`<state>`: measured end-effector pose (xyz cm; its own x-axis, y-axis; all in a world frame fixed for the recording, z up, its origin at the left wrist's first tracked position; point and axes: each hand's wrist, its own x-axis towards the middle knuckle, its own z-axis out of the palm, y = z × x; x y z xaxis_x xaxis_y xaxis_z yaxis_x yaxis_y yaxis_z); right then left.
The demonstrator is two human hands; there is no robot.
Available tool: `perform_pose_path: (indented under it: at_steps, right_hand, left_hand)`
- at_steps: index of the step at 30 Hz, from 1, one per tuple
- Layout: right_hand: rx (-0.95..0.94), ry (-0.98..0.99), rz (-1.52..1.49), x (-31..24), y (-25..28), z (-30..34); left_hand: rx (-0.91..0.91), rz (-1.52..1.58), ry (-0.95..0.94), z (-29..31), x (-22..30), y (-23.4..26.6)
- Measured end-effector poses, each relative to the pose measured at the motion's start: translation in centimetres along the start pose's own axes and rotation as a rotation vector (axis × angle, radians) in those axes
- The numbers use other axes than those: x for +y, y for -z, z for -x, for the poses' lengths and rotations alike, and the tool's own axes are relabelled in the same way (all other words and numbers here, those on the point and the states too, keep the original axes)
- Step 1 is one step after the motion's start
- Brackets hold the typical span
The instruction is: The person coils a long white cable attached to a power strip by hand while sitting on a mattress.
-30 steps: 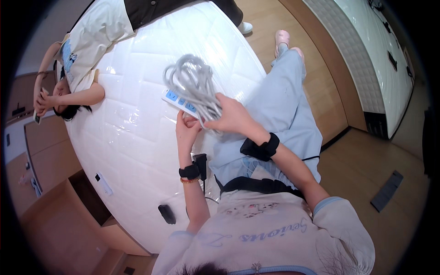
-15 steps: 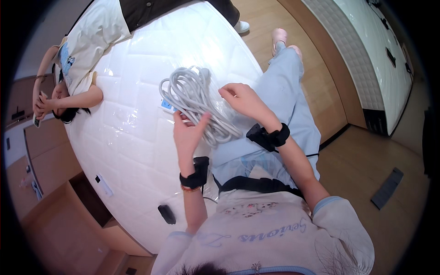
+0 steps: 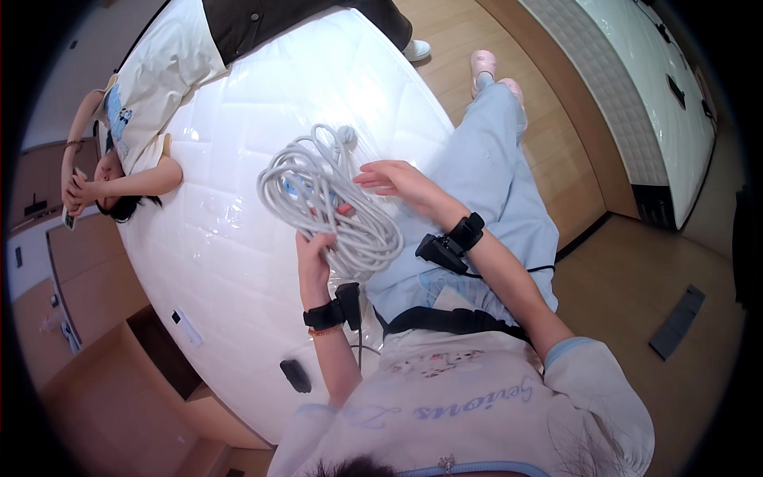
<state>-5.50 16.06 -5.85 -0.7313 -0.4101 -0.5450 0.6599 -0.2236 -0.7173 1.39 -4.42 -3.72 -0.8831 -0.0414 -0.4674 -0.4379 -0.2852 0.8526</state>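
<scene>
The white mattress (image 3: 230,274) spreads across the middle. At the frame's centre is the grey cable coil (image 3: 369,245). Beside it, the right hand (image 3: 409,187) has loosely extended fingers, holding nothing; the left hand (image 3: 315,253) grips the coil. Blue-socketed power strip (image 3: 292,188) shows through loops.

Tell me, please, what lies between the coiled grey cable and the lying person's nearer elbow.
Only plastic-covered white mattress lies between the coiled grey cable and that elbow, as the head view shows.
</scene>
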Motion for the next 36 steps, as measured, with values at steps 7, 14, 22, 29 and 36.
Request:
perform_pose_path:
  at_steps: [7,14,22,29,36]
  right_hand:
    - [-0.232,-0.002,0.008,-0.9,-1.8,0.8]
    - [0.143,0.175,0.488,1.7,-1.6,-1.5]
    - [0.296,0.474,0.727,3.4,-0.7,-2.6]
    - [0.164,0.406,0.126,-4.9,1.6,3.2]
    - [0.236,0.631,0.187,-4.8,0.7,3.2]
  left_hand:
    - [-0.146,0.431,0.010,0.8,-0.5,1.2]
    - [-0.285,0.751,-0.052,0.6,-1.1,1.8]
    - [-0.152,0.525,-0.015,0.9,-0.5,2.6]
    - [-0.090,0.128,0.031,0.3,2.1,0.3]
    - [0.285,-0.391,-0.114,-1.0,1.5,-1.1]
